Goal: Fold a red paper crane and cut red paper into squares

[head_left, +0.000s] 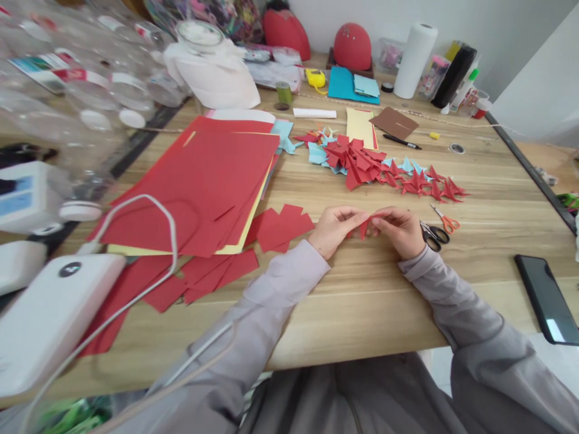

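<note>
Between my two hands, just above the table, is a small folded piece of red paper (364,228). My left hand (337,228) pinches its left side with thumb and fingers. On the other side my right hand (398,229) grips it the same way; the fingers partly cover the paper. Black-handled scissors (435,235) lie right beside my right hand, with orange-handled scissors (449,223) behind them. Left of my left hand are cut red paper pieces (283,229). Beyond my hands lies a pile of folded red and light blue paper figures (357,160).
A stack of large red sheets (199,181) covers the left of the table. A white power bank (58,313) with a looping cable stands at front left. Plastic bottles (90,84) crowd the far left. A phone (547,298) lies at right; a white roll (415,60) stands at the back.
</note>
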`<state>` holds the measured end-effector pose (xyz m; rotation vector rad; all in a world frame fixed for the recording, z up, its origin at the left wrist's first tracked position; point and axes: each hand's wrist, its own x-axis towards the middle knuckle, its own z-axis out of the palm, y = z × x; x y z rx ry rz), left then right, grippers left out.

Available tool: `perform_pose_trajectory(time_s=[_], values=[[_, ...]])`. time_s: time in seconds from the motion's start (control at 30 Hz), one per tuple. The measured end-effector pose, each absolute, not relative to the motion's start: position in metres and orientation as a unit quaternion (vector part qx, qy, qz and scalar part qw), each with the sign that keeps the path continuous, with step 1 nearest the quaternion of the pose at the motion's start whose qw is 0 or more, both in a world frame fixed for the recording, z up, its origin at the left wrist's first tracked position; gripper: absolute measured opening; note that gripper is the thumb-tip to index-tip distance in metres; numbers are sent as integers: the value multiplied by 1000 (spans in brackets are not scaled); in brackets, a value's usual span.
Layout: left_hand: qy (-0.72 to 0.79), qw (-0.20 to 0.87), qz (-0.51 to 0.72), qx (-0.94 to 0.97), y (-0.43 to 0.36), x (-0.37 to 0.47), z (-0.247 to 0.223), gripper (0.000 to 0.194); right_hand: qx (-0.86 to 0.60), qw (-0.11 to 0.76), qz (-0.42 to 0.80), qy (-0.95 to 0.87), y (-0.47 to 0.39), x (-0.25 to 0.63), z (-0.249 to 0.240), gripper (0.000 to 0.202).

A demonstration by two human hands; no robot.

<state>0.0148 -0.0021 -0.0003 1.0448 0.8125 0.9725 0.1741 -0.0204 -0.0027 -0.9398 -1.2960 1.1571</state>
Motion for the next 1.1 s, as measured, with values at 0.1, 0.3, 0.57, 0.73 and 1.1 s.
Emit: perform_pose_trajectory(time_s=[0.1, 0.3, 0.57, 0.73, 1.1], values=[[346, 689, 411, 487, -2, 15, -3, 32, -396, 547, 495, -547, -20, 173, -4, 18], [353, 677, 393, 512, -1, 12, -3, 29, -424, 539, 496, -532, -21, 174, -4, 20], [361, 661, 416, 510, -3, 13, 4, 26, -411, 529, 501, -548, -23, 174, 0, 22], [377, 645, 415, 519, -2, 12, 3, 25, -416, 528, 486, -558, -23, 174, -1, 23], [387, 626, 418, 532, -2, 11, 2, 27, -422, 533, 464, -568, -23, 175, -1, 24]])
